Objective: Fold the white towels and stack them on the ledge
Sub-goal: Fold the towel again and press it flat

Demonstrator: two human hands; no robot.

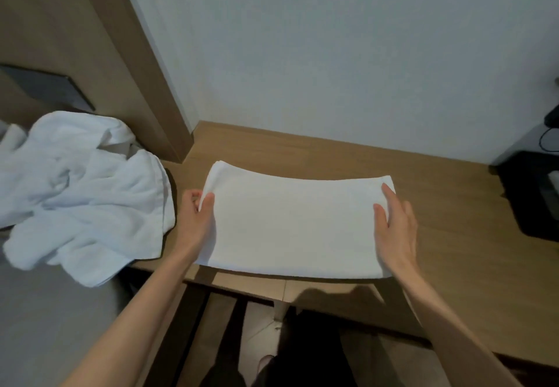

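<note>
Your left hand [200,214] pinches the towel [290,223] at its left edge, your right hand [394,226] lies flat on it; bring corners together squarely.

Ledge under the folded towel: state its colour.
The ledge is light brown wood, clearest in the head view.

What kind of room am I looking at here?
Probably a hotel or guest room, though that is a guess: a built-in light wooden ledge along a plain white wall, a heap of crumpled white towels, and a flat folded white towel on the ledge.
</note>
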